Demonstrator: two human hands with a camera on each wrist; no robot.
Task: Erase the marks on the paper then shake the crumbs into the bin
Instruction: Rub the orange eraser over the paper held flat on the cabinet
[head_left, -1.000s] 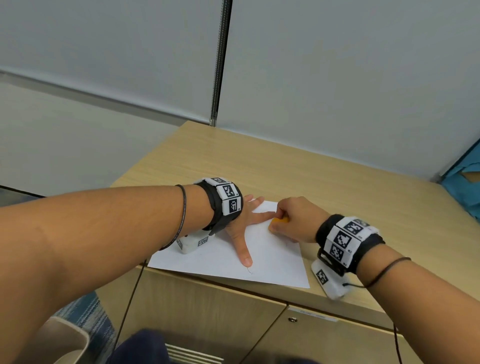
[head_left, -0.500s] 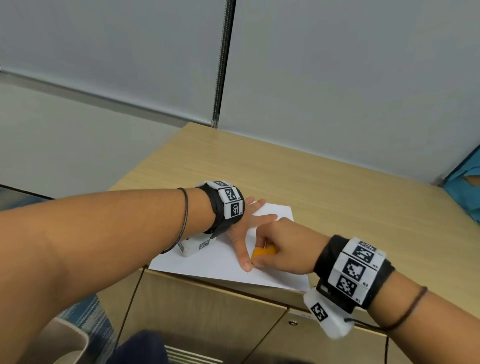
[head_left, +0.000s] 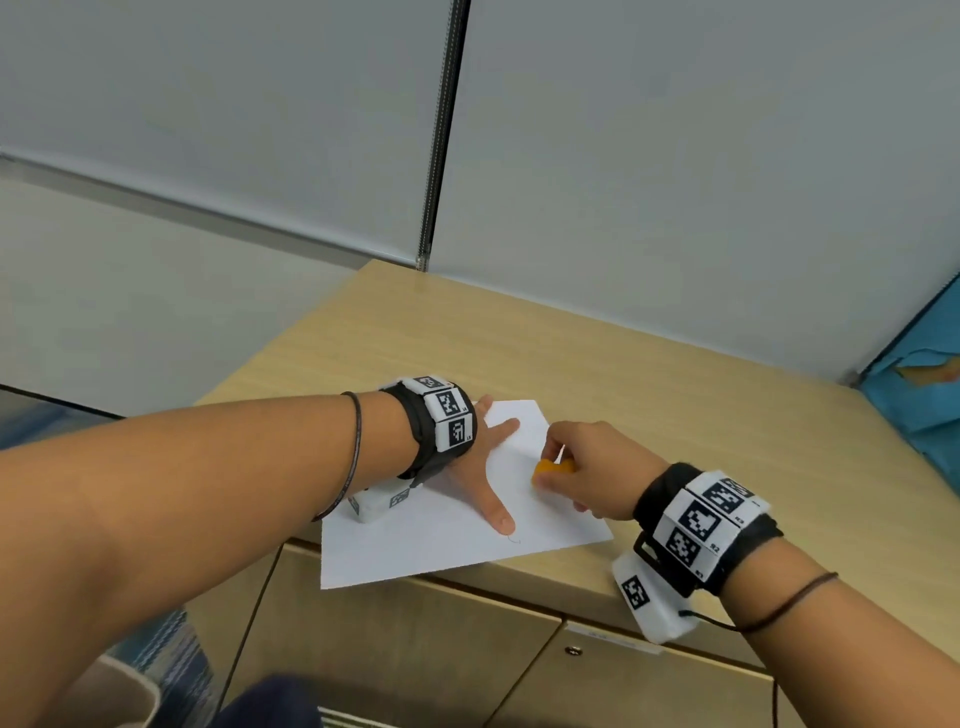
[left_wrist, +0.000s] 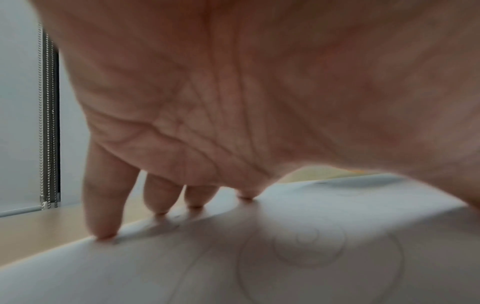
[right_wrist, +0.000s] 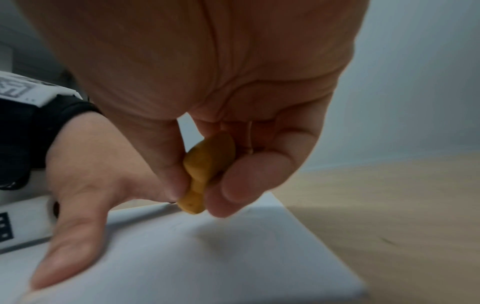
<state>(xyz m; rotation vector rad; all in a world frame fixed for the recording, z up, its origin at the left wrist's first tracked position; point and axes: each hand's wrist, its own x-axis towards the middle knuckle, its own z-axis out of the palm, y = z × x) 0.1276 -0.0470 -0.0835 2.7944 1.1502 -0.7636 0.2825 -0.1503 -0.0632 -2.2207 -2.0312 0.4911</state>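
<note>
Right hand (head_left: 587, 470), pinching the small orange eraser (head_left: 555, 466), has swept back up the white paper sheet (head_left: 441, 551); flat-fingered left hand (head_left: 480, 467) pins it, else rubbing could crumple it.

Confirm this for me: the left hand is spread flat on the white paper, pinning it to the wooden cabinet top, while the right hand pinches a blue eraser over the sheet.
One detail is wrong: the eraser is orange, not blue, as the right wrist view shows. The rest holds: the left hand lies spread on the white paper, on the wooden cabinet top, and the right hand pinches the eraser over the sheet.
</note>
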